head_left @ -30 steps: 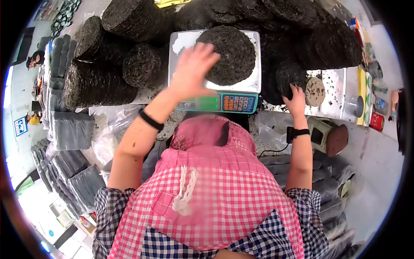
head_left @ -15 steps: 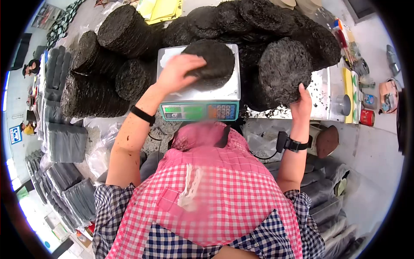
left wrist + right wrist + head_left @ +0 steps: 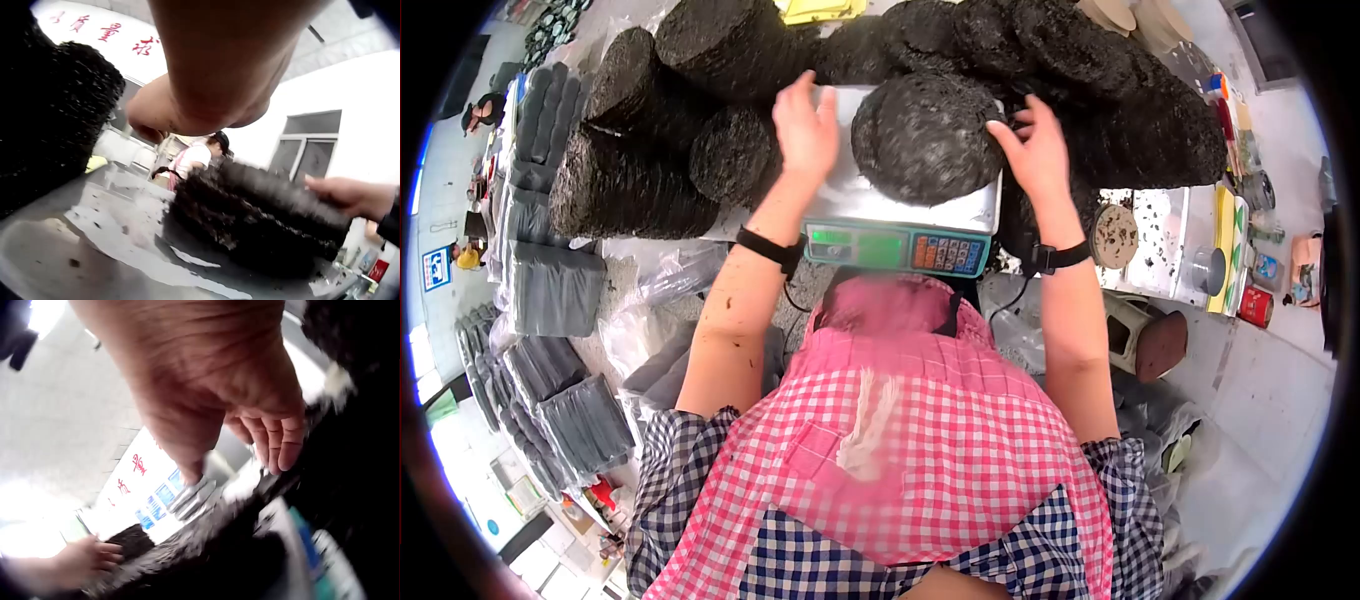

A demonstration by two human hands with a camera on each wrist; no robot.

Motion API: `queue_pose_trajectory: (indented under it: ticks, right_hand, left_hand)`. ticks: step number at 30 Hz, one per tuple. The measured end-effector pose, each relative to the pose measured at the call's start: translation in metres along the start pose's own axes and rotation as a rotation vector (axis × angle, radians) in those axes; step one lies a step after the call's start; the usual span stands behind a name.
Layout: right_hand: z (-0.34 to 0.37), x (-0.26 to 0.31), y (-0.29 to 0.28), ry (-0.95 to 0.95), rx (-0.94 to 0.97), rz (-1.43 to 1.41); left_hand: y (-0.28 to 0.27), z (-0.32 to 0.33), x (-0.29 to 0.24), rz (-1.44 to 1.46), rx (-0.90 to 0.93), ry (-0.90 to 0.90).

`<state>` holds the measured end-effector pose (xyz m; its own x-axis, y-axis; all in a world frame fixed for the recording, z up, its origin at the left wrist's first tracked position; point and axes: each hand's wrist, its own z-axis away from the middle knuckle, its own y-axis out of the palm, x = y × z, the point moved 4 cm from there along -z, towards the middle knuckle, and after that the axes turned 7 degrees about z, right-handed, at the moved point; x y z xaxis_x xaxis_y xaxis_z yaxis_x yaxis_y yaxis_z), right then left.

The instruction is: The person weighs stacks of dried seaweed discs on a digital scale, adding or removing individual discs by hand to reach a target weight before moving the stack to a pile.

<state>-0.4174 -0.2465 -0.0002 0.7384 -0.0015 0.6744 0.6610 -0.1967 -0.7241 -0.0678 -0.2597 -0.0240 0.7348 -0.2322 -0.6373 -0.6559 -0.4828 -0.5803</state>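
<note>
A thick stack of dark, rough round sheets [image 3: 925, 138] lies on the metal plate of a scale [image 3: 875, 210] with a green display; in the left wrist view the stack [image 3: 250, 219] shows a seam between layers. My left hand [image 3: 805, 130] hovers by the plate's left side, fingers apart, touching nothing visible. My right hand [image 3: 1037, 155] is at the stack's right edge, its thumb at the rim; the right wrist view shows this hand [image 3: 212, 387] with fingers extended and spread. Whether the thumb presses the rim I cannot tell.
Dark cylindrical stacks [image 3: 635, 190] stand left of the scale, and more dark rounds [image 3: 1140, 120] line the back and right. A pale round disc [image 3: 1115, 236], a clear cup [image 3: 1203, 270] and a red can [image 3: 1255, 305] are on the right.
The dark stack in my right hand has moved left from beside the scale onto the pile there. My left hand has come off that pile, to the left.
</note>
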Motion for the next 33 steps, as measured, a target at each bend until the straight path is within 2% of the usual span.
queue_pose_trajectory:
  ticks: [1, 2, 3, 4, 5, 6, 7, 8, 9, 10, 11, 12, 14, 15, 16, 17, 18, 19, 21, 23, 24, 25, 27, 28, 29, 31, 32, 33]
  right_hand:
    - [0.001, -0.005, -0.011, -0.144, -0.120, 0.279]
    - [0.009, -0.014, -0.033, -0.174, -0.199, 0.297]
    - [0.024, -0.029, -0.056, -0.053, -0.223, 0.201]
    - [0.040, -0.067, -0.074, 0.055, -0.208, 0.069]
    - [0.054, -0.117, -0.089, 0.149, -0.162, 0.064]
    - [0.062, -0.218, -0.091, 0.192, -0.119, 0.081]
    - [0.079, -0.227, -0.096, 0.697, 0.063, -0.160]
    - [0.082, -0.217, -0.099, 0.592, 0.067, -0.107]
    - [0.076, -0.196, -0.097, 0.474, 0.067, -0.066]
    - [0.067, -0.125, -0.090, 0.422, 0.073, -0.115]
    - [0.057, -0.077, -0.080, 0.300, 0.094, -0.198]
    - [0.046, -0.064, -0.068, 0.264, 0.147, -0.246]
    - [0.012, -0.077, -0.034, 0.344, 0.170, -0.059]
    - [-0.005, -0.089, -0.015, 0.371, 0.208, 0.014]
    - [-0.018, -0.099, -0.001, 0.394, 0.249, 0.089]
    - [-0.025, -0.078, 0.010, 0.214, 0.225, 0.133]
    - [-0.031, -0.064, 0.026, 0.141, 0.215, 0.089]
    - [-0.029, -0.023, 0.026, 0.089, 0.290, 0.089]
    - [-0.020, 0.010, 0.026, -0.120, -0.020, 0.312]
    - [-0.023, 0.013, 0.019, -0.159, -0.035, 0.175]
    - [-0.025, 0.009, 0.021, -0.025, 0.041, 0.003]
    - [-0.027, 0.001, 0.030, 0.186, 0.107, -0.281]
    - [-0.025, 0.005, 0.042, 0.509, 0.414, -0.732]
    - [-0.023, 0.008, 0.046, 0.472, 0.389, -0.672]
    - [-0.026, 0.000, 0.054, 0.374, 0.297, -0.440]
    - [-0.015, 0.013, 0.063, -0.131, 0.011, 0.369]
    - [-0.005, 0.001, 0.076, -0.228, -0.072, 0.467]
    - [-0.001, -0.005, 0.077, -0.216, -0.106, 0.373]
  left_hand:
    - [-0.020, -0.004, 0.012, -0.044, -0.021, 0.010]
    - [-0.044, -0.004, 0.023, -0.082, -0.051, 0.021]
    - [-0.069, -0.001, 0.031, -0.121, -0.084, 0.029]
    - [-0.092, 0.003, 0.035, -0.016, -0.054, -0.096]
    - [-0.108, 0.007, 0.046, -0.012, 0.006, -0.168]
    - [-0.113, 0.009, 0.050, -0.005, 0.012, -0.104]
    - [-0.115, 0.010, 0.051, 0.002, 0.029, -0.042]
    - [-0.114, 0.006, 0.032, 0.059, 0.070, -0.054]
    - [-0.104, 0.003, 0.023, 0.059, 0.113, 0.028]
    - [-0.096, 0.000, 0.008, 0.071, 0.094, 0.094]
    - [-0.085, -0.005, -0.009, 0.176, 0.096, 0.114]
    - [-0.073, -0.011, -0.029, 0.299, 0.140, 0.109]
    - [-0.050, -0.021, -0.077, 0.309, 0.166, 0.267]
    - [-0.028, -0.021, -0.091, 0.361, 0.212, 0.247]
    - [0.001, -0.021, -0.097, 0.344, 0.225, 0.368]
    - [0.030, -0.012, -0.099, 0.327, 0.293, 0.285]
    - [0.051, -0.002, -0.104, 0.220, 0.278, 0.366]
    - [0.068, 0.009, -0.102, 0.114, 0.265, 0.445]
    - [0.098, 0.033, -0.077, -0.066, 0.368, 0.429]
    - [0.087, 0.027, -0.081, 0.102, 0.362, 0.363]
    - [0.088, 0.023, -0.078, 0.147, 0.357, 0.344]
    - [0.085, 0.024, -0.074, 0.188, 0.360, 0.312]
    - [0.078, 0.027, -0.073, 0.221, 0.324, 0.280]
    - [0.078, 0.027, -0.077, 0.168, 0.351, 0.326]
    - [0.079, 0.028, -0.080, 0.111, 0.375, 0.370]
    - [0.088, 0.028, -0.079, 0.019, 0.422, 0.350]
    - [0.093, 0.030, -0.081, -0.017, 0.442, 0.343]
    - [0.095, 0.032, -0.082, -0.058, 0.454, 0.334]
